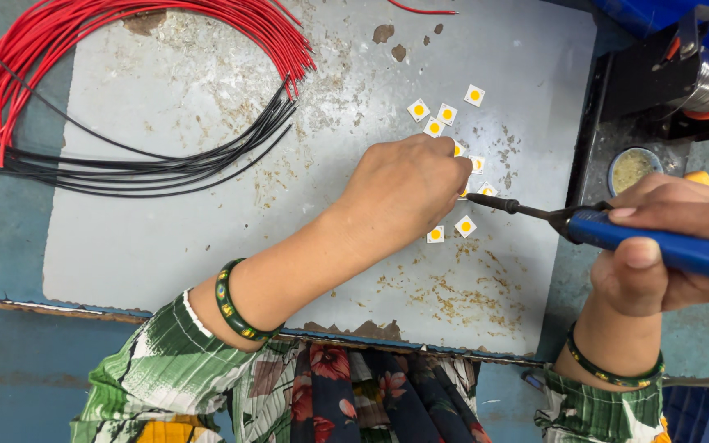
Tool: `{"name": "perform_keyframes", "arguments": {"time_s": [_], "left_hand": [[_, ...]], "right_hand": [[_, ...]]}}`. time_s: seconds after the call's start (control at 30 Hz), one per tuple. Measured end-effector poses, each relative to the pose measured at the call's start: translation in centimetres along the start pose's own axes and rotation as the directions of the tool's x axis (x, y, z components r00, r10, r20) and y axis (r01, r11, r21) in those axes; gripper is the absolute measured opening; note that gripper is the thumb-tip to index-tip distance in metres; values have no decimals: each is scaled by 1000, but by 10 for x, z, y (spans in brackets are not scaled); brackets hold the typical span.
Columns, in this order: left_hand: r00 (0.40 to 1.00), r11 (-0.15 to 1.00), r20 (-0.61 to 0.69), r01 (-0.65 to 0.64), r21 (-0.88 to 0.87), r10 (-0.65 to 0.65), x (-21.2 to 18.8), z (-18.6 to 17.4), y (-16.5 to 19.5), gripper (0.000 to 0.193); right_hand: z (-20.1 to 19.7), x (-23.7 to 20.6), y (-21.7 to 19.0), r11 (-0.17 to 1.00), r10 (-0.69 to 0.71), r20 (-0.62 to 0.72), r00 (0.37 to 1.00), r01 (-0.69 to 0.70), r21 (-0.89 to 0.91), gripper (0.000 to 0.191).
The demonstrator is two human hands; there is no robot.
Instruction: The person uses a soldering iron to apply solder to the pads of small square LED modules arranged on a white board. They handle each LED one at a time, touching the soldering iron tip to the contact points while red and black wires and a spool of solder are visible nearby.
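Blue soldering iron (658, 242) in right hand (666, 246), tip beside left hand (404, 189)

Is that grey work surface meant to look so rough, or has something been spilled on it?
The grey work sheet looks worn: brownish specks and crusty stains are scattered across it, thickest below the small white squares, and its coating is chipped at the top and front edges. The red wires and black wires lie tidily bundled.
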State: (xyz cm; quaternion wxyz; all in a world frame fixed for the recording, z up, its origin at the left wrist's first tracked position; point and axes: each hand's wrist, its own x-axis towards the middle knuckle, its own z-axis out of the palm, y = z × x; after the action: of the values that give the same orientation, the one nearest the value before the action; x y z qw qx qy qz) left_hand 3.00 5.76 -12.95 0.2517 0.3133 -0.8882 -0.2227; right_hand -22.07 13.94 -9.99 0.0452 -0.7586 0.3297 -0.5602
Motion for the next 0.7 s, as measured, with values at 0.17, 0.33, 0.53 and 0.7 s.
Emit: {"name": "perform_keyframes", "arguments": {"time_s": [0.17,0.33,0.53,0.7], "left_hand": [[1000,997,9,17,-73,-16,-3,-14,-10,9],[998,998,54,-10,-70,14,-1,-14,-11,11],[1000,1000,24,-5,5,5,0,-2,-6,10],[992,999,-122,30,39,-25,3,-5,-7,7]], "right_hand": [[11,-1,0,993,-113,-26,993,113,23,40],[-2,-6,10,990,-138,-81,987,136,-34,39],[-15,-24,18,991,-91,-107,990,79,-111,41],[-19,-35,25,993,-62,-181,982,42,-110,40]]}}
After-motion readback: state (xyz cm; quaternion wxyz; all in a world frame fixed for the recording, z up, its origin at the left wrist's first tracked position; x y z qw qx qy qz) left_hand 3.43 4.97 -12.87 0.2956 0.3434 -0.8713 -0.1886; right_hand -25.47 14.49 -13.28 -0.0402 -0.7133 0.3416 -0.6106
